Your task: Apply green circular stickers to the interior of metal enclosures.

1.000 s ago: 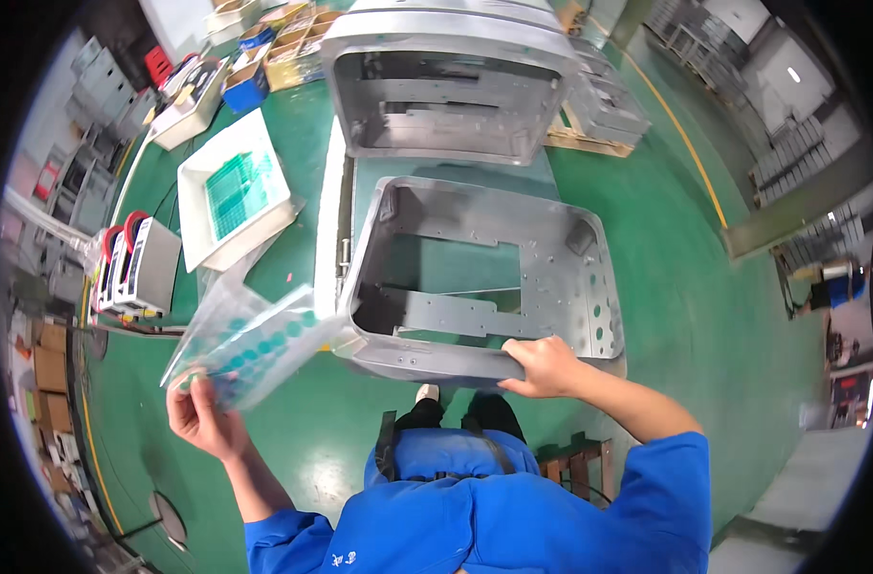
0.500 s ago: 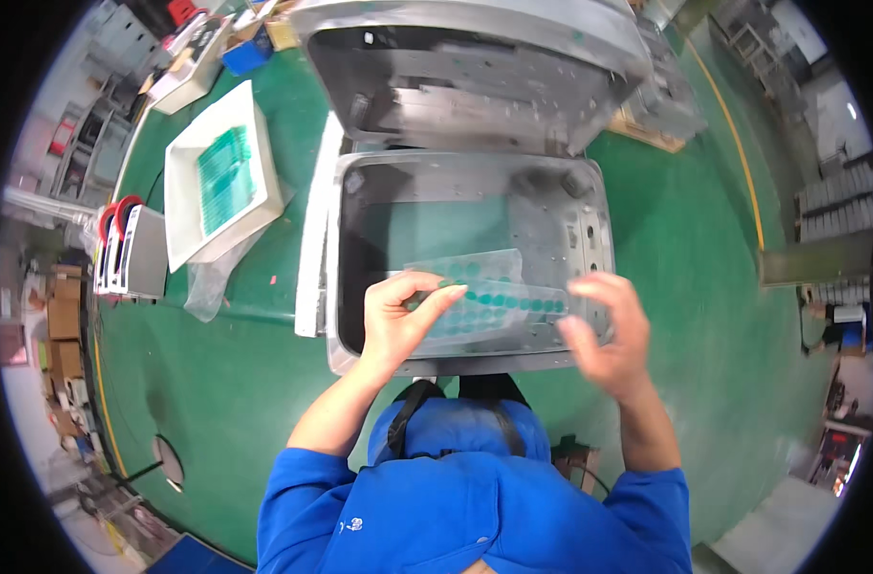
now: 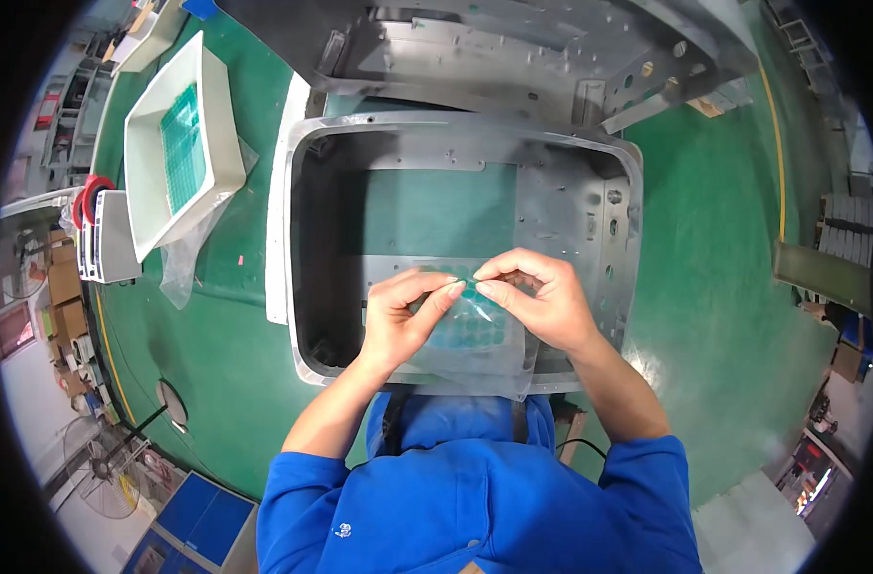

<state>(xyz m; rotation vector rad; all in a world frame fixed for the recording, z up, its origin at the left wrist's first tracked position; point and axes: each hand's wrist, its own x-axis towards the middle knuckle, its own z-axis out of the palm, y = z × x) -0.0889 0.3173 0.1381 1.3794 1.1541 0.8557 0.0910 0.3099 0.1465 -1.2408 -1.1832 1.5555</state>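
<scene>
A clear plastic sheet with rows of green round stickers [image 3: 467,335] hangs between my hands over the near side of a grey metal housing [image 3: 623,287]. My left hand [image 3: 406,314] pinches the sheet's upper part between thumb and forefinger. Close beside it, my right hand [image 3: 544,298] is closed in a pinch too, its fingertips almost meeting the left ones at a green dot. Whether the right fingers hold the sheet's edge or a single sticker is hard to see.
The housing's raised lid [image 3: 513,57] stands open on the far side. To the left, a white tray [image 3: 228,143] holds green sheets, with clear plastic film [image 3: 180,268] under it. White units with red handles [image 3: 111,239] stand near it. A round-based stand [image 3: 172,404] is at lower left.
My right hand has moved left and closed into a pinch beside the left fingertips; it was open before. The sheet's free strip no longer stretches to the right. The view has shifted.
</scene>
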